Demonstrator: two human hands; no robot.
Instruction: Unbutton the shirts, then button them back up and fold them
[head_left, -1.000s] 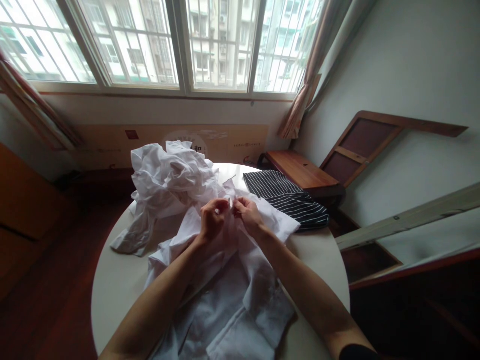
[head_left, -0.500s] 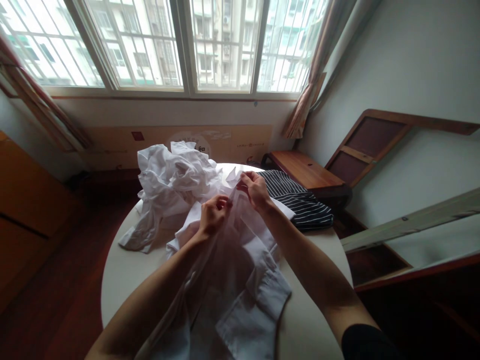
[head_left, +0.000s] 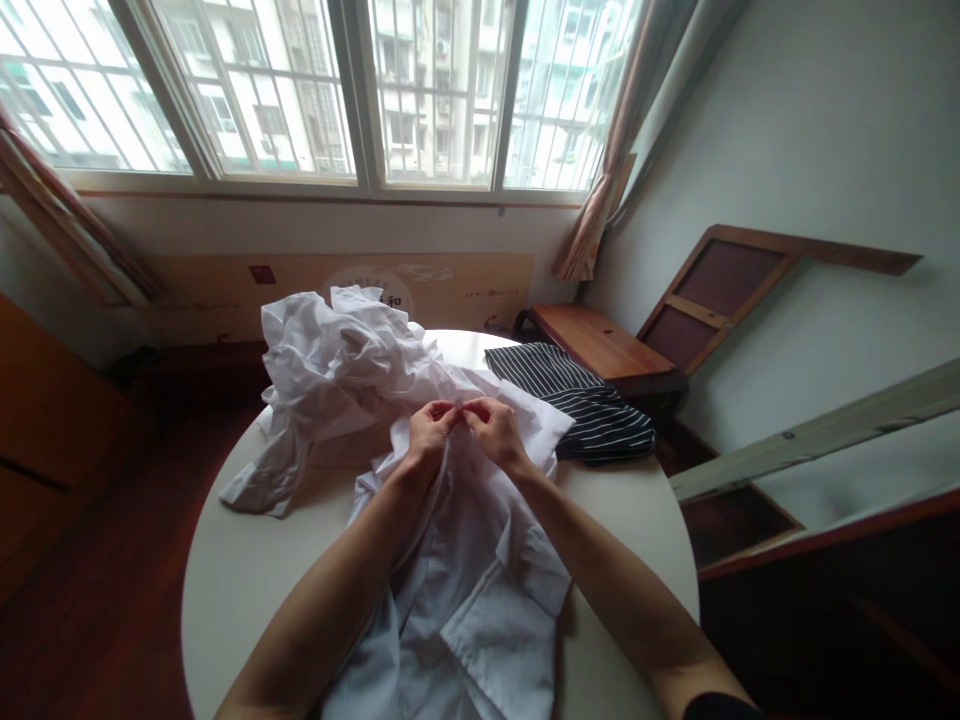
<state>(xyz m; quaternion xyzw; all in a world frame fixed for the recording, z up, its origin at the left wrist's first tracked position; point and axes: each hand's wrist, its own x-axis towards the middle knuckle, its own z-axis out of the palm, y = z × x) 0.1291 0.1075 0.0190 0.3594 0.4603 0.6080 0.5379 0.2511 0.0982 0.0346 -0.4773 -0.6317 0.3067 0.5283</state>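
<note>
A white shirt (head_left: 480, 540) lies over the near half of the round white table (head_left: 247, 580), its lower part reaching the near edge. My left hand (head_left: 431, 432) pinches the shirt's fabric near the middle of the table. Beside it, fingertips almost touching, my right hand (head_left: 491, 430) pinches the same cloth. What exactly lies between the fingertips is too small to tell. Crumpled white clothing (head_left: 337, 350) is heaped at the far left of the table, one piece hanging toward the left edge.
Black-and-white striped cloth (head_left: 592, 405) lies folded at the table's right rear. Behind it stands a low wooden bench (head_left: 600, 342). A barred window and a curtain (head_left: 592, 230) are beyond. A pale rail (head_left: 825, 435) runs along the right side.
Both hands have moved down toward me and closer together, with the cloth still pinched. The shirt's upper part has dropped flatter onto the table. The camera view has shifted slightly.
</note>
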